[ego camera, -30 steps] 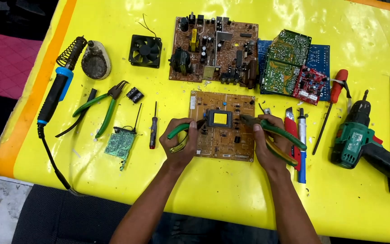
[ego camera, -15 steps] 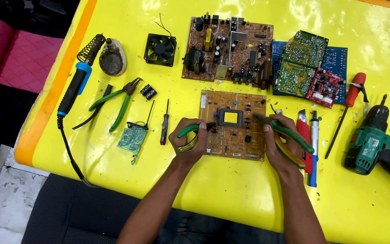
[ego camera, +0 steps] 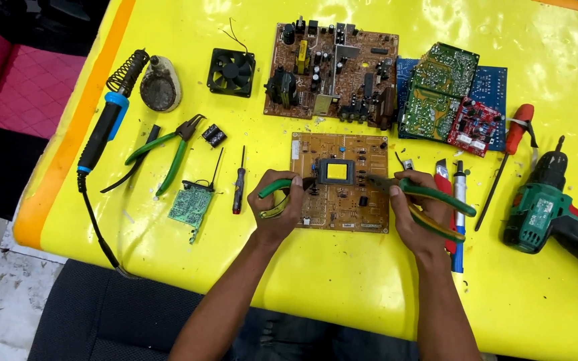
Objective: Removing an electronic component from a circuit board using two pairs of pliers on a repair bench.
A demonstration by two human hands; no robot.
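- Now we hold two green-handled pliers, one in each hand, and both noses point in at the black square part (ego camera: 336, 172) on the tan circuit board (ego camera: 340, 182).
- Our left hand (ego camera: 277, 212) is closed tight around the left pliers (ego camera: 282, 187), and our right hand (ego camera: 423, 215) is closed tight around the right pliers (ego camera: 429, 200).
- Since a moment ago, our hands and the board sit the same way; only our head has moved, so the yellow table (ego camera: 342, 281) looks shifted.
- So we think the work on the square part is at the same spot as before.
- The board lies flat between our hands, near the table's front edge.
- We cannot tell if the plier tips really pinch the part; they are too small to see.
- The green drill (ego camera: 542, 204) is cut off at the right edge.
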